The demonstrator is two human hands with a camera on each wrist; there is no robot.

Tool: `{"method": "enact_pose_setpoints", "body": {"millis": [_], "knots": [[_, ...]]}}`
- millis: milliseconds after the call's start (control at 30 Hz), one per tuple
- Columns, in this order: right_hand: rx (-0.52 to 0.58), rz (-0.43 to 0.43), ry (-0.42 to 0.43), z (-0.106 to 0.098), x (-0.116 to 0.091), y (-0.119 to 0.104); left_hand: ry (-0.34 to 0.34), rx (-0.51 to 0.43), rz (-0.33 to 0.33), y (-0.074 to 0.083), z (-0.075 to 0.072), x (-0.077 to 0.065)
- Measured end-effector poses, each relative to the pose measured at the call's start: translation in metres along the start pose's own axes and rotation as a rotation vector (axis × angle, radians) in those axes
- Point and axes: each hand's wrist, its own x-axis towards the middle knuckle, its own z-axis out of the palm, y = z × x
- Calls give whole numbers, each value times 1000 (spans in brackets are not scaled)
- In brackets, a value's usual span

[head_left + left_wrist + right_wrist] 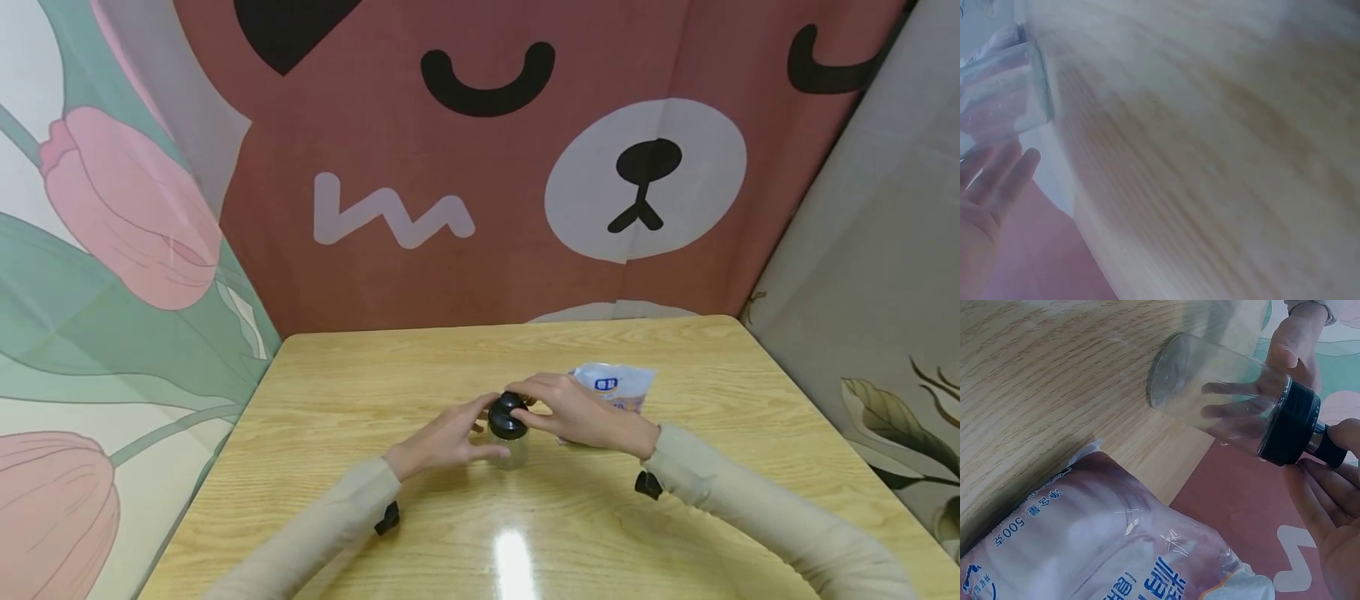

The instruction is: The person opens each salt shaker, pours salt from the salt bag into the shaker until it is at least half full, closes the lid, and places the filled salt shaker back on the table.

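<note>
A clear glass jar (510,454) with a black knobbed lid (508,417) stands upright on the table between the hands. In the right wrist view the glass jar (1216,394) looks see-through, with nothing visible inside. My right hand (581,410) pinches the lid's knob (1329,447) from above between thumb and fingers. My left hand (450,437) is at the jar's left side, its thumb in front and fingers behind. Those fingers look fairly straight, seen through the glass in the right wrist view; whether they touch it is unclear. The left wrist view shows the jar's base (1035,87).
Behind my right hand lies a printed plastic bag (618,385), marked 500 grams in the right wrist view. The wooden table (360,367) ends at a curtain (420,283) with a bear face. Patterned curtains hang at both sides.
</note>
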Motion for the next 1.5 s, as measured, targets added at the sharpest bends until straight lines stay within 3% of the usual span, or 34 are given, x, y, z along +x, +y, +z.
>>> {"method": "enact_pose_setpoints", "body": {"millis": [533,933,1500], "knots": [[75,98,-52,0,4,-3,10,-36,29,-1,5,2],[33,84,-46,0,8,-3,-35,-88,26,3,1,5],[31,90,-73,-1,7,-7,-32,-129,19,4,4,5]]}}
